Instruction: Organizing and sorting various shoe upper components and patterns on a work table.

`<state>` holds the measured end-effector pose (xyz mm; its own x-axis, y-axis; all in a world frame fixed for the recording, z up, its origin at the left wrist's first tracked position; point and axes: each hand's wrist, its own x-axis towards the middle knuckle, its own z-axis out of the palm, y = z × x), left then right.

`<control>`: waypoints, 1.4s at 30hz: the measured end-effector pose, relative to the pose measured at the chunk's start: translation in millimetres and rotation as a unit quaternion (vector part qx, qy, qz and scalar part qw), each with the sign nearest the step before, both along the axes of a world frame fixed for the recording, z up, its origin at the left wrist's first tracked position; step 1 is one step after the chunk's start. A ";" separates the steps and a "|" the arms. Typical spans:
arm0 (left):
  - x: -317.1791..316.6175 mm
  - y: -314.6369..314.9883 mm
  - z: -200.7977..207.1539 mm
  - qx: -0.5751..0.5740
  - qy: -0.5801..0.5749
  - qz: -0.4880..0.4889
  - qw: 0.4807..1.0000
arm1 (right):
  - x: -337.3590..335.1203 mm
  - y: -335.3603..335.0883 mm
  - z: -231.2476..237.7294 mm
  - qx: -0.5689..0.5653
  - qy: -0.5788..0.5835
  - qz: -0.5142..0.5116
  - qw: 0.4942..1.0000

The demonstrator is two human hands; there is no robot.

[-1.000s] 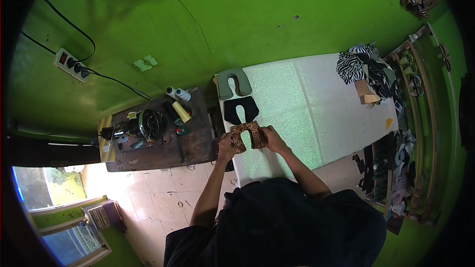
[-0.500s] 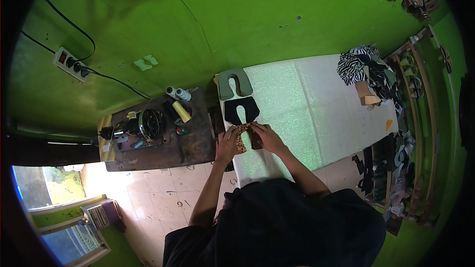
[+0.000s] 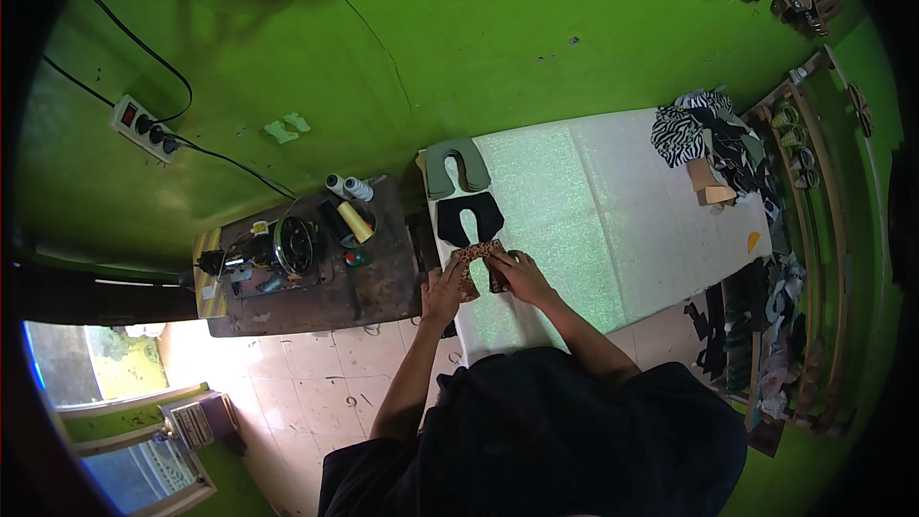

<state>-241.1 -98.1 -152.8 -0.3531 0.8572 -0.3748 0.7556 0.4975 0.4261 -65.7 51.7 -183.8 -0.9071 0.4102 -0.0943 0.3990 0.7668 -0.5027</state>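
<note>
A leopard-print U-shaped piece [image 3: 477, 251], brown and black, lies near the left end of the white-covered table with its opening toward me. My left hand [image 3: 442, 293] grips its left side, fingers pointing away from me. On the other side, my right hand [image 3: 522, 276] holds the right arm of the U, with fingertips at its upper right corner. Just beyond lies a black U-shaped piece [image 3: 485, 215]. Farther off, close to the wall, sits a stack of grey-green U-shaped pieces [image 3: 470, 158]. Whether the leopard-print piece has more layers under it, I cannot tell.
Left of the table stands a dark worktable [image 3: 383, 273] with a sewing machine [image 3: 278, 247] and thread cones [image 3: 356, 222]. Fabric scraps [image 3: 732, 148] are heaped at the table's far right. A wooden rack [image 3: 833, 258] holds sandals on the right. A power strip [image 3: 144, 129] hangs left.
Both hands stay at the leopard-print piece, and its U opening now shows more plainly between them. My right fingers have shifted slightly. The whole view has moved a little.
</note>
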 end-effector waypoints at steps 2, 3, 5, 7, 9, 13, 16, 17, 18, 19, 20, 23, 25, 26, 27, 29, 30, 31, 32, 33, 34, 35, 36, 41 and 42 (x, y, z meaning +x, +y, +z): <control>1.8 4.9 3.9 -0.001 0.002 -0.001 1.000 | 1.2 3.3 -1.3 0.001 -0.015 -0.004 1.000; 2.8 7.3 2.6 -0.011 -0.010 0.003 1.000 | 1.9 4.9 -1.5 -0.001 -0.032 -0.007 0.999; 1.6 4.3 -3.1 -0.017 -0.015 0.013 1.000 | -2.3 3.6 9.9 -0.022 -0.030 -0.011 0.999; 2.0 1.6 -7.1 -0.011 -0.020 0.016 1.000 | -4.3 5.1 14.4 -0.039 -0.029 -0.018 0.999; 2.1 -1.2 -9.1 -0.005 -0.004 -0.001 1.000 | -5.5 8.1 12.5 -0.099 -0.029 -0.007 0.995; -2.5 -10.9 7.4 0.086 0.008 -0.041 0.995 | 4.1 4.1 26.7 -0.084 0.087 -0.029 0.992; -7.0 -17.3 33.3 0.252 -0.109 -0.045 0.961 | 13.0 -8.1 58.5 -0.136 0.166 -0.090 0.973; -3.6 -17.7 42.8 0.256 -0.109 -0.049 0.959 | 17.9 -12.0 69.3 -0.131 0.168 -0.093 0.973; 0.5 -17.9 52.2 0.248 -0.257 0.015 0.934 | 22.8 -16.0 80.3 -0.165 0.170 -0.131 0.963; 3.3 -15.5 64.5 0.233 -0.398 0.074 0.884 | 27.9 -18.8 93.3 -0.196 0.175 -0.171 0.950; 4.6 -15.0 71.3 0.236 -0.398 0.064 0.884 | 31.9 -22.1 102.7 -0.189 0.179 -0.176 0.949; 14.7 -13.8 89.0 0.211 -0.565 0.161 0.781 | 47.5 -29.6 123.0 -0.309 0.233 -0.222 0.895; 22.3 -11.5 87.0 0.216 -0.580 0.174 0.766 | 56.8 -35.0 129.5 -0.320 0.250 -0.239 0.882; 27.2 -10.5 87.9 0.214 -0.575 0.178 0.769 | 62.3 -38.5 136.3 -0.323 0.249 -0.249 0.878; 31.9 -9.4 89.5 0.212 -0.571 0.172 0.774 | 68.4 -41.8 142.0 -0.319 0.248 -0.264 0.876; 48.7 -4.0 102.3 0.219 -0.573 0.160 0.773 | 85.6 -46.0 153.0 -0.312 0.266 -0.287 0.866; 55.6 -0.3 98.4 0.239 -0.584 0.154 0.760 | 95.4 -47.0 157.7 -0.310 0.276 -0.296 0.860; 65.7 6.0 103.6 0.235 -0.585 0.145 0.763 | 106.8 -47.6 162.7 -0.297 0.278 -0.314 0.858; 75.7 10.5 109.7 0.231 -0.585 0.138 0.765 | 120.4 -46.9 164.9 -0.290 0.282 -0.324 0.855; 87.9 16.4 116.3 0.224 -0.600 0.129 0.757 | 135.6 -46.3 166.6 -0.272 0.284 -0.343 0.853; 97.1 22.0 119.3 0.222 -0.601 0.120 0.758 | 147.7 -44.8 168.1 -0.255 0.287 -0.359 0.851; 106.9 27.9 121.8 0.207 -0.609 0.116 0.757 | 159.0 -44.5 168.4 -0.251 0.292 -0.364 0.848; 117.9 33.9 125.1 0.191 -0.617 0.112 0.756 | 170.9 -44.5 167.9 -0.242 0.301 -0.381 0.840; 182.3 70.3 144.5 0.185 -0.586 0.039 0.788 | 238.4 -32.4 170.3 -0.230 0.345 -0.406 0.814; 196.7 76.4 146.9 0.184 -0.584 0.038 0.790 | 252.9 -31.5 168.4 -0.231 0.348 -0.407 0.813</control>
